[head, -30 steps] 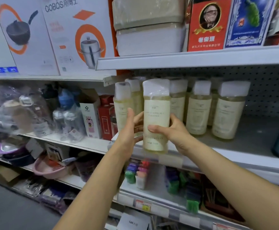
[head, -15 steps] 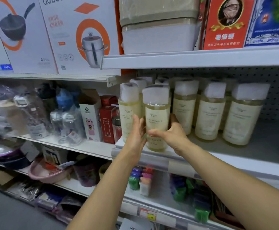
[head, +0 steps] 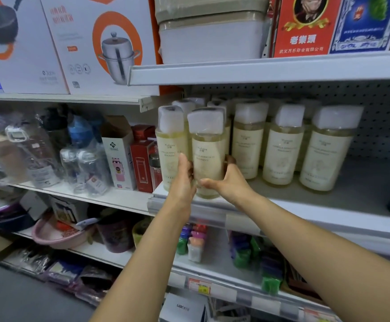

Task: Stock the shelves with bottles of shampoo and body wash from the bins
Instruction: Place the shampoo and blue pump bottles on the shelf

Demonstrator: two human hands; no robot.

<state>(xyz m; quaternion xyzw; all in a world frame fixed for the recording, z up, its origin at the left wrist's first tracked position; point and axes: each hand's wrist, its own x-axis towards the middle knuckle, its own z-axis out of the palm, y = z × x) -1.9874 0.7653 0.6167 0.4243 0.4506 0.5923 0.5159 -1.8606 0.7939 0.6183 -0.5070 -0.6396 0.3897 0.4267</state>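
A clear bottle (head: 207, 156) of pale yellow liquid, with a cream label and a white cap sealed in plastic film, stands upright at the front edge of the grey metal shelf (head: 310, 206), gripped low down between the left hand (head: 183, 181) and the right hand (head: 230, 183). Just to its left stands a matching end bottle (head: 169, 145) at the shelf's left end. Three front-row bottles (head: 282, 147) of the same kind stand upright to its right, with more ranked behind them.
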